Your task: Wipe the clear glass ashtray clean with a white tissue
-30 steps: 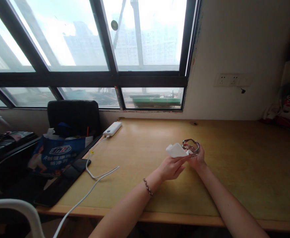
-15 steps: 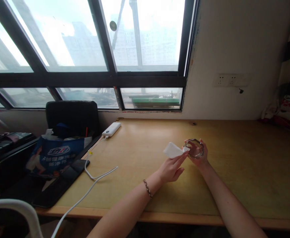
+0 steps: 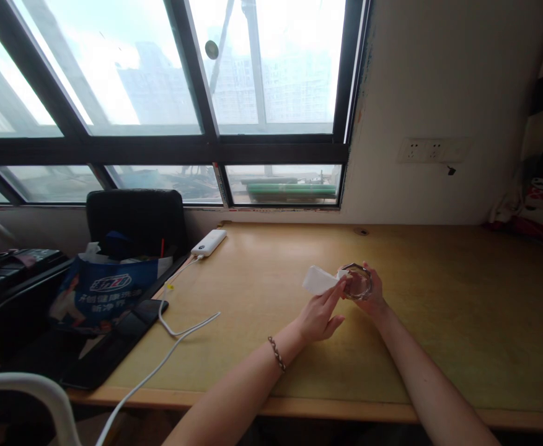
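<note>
My right hand (image 3: 375, 298) is wrapped round a clear faceted glass (image 3: 359, 284) with an octagonal rim, held above the desk with its mouth tilted towards me. White tissue (image 3: 318, 281) is in my left hand (image 3: 317, 317), whose fingers press part of it against the left side of the glass's rim. The rest of the tissue sticks out to the left. The left thumb stands apart from the fingers. Most of the right hand's fingers are hidden behind the glass.
Both hands are over the wooden desk (image 3: 262, 260). At its left edge lies a white power bank (image 3: 209, 243) with a white cable (image 3: 178, 334). A black chair (image 3: 134, 214) and a blue bag (image 3: 108, 291) stand left of it. The window is behind.
The glass and my right hand have shifted a little to the left, with the tissue moving slightly left too. My left wrist has barely moved.
</note>
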The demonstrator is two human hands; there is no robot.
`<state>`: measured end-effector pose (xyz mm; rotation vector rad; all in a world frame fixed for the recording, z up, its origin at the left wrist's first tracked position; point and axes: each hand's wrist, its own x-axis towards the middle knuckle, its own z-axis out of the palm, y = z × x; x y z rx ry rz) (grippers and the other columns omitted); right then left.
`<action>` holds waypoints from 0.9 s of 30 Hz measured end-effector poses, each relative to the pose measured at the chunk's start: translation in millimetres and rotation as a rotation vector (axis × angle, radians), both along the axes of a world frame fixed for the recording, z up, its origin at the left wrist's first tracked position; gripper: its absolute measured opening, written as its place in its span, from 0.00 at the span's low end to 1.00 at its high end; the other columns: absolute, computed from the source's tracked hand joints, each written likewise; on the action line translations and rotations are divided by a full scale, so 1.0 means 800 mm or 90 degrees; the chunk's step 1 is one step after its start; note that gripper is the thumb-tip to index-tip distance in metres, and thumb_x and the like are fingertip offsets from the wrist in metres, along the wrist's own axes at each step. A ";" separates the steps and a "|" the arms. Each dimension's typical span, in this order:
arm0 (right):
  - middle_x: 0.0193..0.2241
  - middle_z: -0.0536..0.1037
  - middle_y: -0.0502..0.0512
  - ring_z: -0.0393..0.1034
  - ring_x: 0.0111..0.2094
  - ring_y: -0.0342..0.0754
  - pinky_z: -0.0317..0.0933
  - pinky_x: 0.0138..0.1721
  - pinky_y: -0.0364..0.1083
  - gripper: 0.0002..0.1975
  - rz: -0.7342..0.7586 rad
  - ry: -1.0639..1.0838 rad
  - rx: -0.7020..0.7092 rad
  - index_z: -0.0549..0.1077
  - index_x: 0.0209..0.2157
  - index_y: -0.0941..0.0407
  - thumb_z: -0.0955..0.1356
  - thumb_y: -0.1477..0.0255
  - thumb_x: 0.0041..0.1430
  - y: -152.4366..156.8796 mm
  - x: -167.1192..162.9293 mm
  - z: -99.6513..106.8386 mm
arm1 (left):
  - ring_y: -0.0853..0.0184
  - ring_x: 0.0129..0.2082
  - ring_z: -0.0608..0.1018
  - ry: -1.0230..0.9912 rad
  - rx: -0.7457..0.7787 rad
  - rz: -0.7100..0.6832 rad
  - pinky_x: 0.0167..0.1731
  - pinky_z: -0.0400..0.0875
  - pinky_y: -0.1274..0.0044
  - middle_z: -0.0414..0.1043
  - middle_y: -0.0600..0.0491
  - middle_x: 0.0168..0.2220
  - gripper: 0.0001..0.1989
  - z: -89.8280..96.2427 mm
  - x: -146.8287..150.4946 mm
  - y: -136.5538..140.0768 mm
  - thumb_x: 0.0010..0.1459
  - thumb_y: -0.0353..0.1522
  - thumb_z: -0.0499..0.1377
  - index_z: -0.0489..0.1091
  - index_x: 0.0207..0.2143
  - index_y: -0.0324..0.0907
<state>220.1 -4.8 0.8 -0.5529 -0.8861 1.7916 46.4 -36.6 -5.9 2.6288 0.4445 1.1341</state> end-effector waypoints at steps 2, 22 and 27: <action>0.23 0.75 0.56 0.68 0.22 0.49 0.60 0.22 0.47 0.27 0.020 -0.018 -0.005 0.72 0.29 0.58 0.56 0.50 0.48 0.000 0.000 -0.005 | 0.56 0.58 0.47 -0.012 -0.011 -0.001 0.54 0.50 0.64 0.39 0.41 0.59 0.31 -0.002 0.001 0.002 0.57 0.38 0.43 0.34 0.58 0.34; 0.23 0.76 0.59 0.68 0.21 0.50 0.62 0.24 0.48 0.25 0.118 -0.071 -0.022 0.73 0.30 0.60 0.57 0.55 0.51 0.001 -0.005 -0.020 | 0.59 0.56 0.54 -0.191 -0.195 -0.018 0.54 0.49 0.66 0.48 0.45 0.57 0.24 0.012 0.000 -0.001 0.58 0.35 0.44 0.47 0.57 0.39; 0.21 0.75 0.60 0.69 0.23 0.49 0.62 0.27 0.46 0.23 0.086 -0.114 -0.049 0.74 0.29 0.63 0.59 0.58 0.51 0.000 -0.014 -0.026 | 0.59 0.55 0.56 -0.255 -0.258 -0.006 0.53 0.50 0.66 0.53 0.46 0.56 0.23 0.016 0.000 0.003 0.58 0.37 0.44 0.52 0.55 0.40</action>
